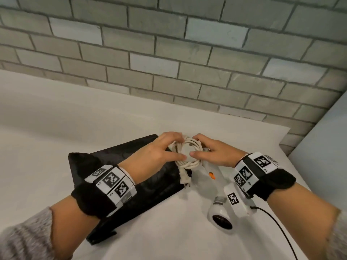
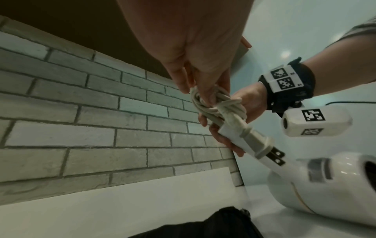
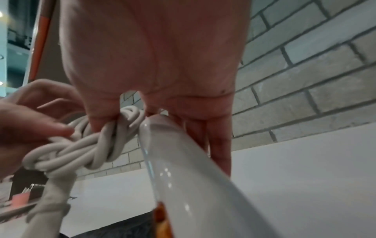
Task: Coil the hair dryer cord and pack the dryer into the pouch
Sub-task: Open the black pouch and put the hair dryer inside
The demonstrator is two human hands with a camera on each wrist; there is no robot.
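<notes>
1. The cord [image 1: 188,152] is gathered into a round coil of several loops, held just above the table between both hands. Its plug [image 1: 185,178] hangs from the near side of the coil, over the pouch's edge.
2. The left hand [image 1: 159,152] pinches the coil's left side, fingers [image 2: 205,95] curled round the strands. The right hand [image 1: 214,152] grips the right side likewise; its fingers [image 3: 101,119] press on the bundled loops beside the dryer's handle.
3. The hair dryer [image 1: 218,209] lies on the table, handle pointing to the coil, barrel toward the person, just right of the pouch.
4. The pouch [image 1: 116,166] is black and lies flat under the left forearm. Whether its mouth is open cannot be told.
5. Progress, as judged: coiling appears nearly complete, with a wrap visible round the loops. Securing the bundle and packing the dryer remain outstanding.
6. The table [image 1: 56,128] is white and plain. A grey brick wall [image 1: 169,53] stands directly behind it; a pale panel [image 1: 328,147] closes the right side.
</notes>
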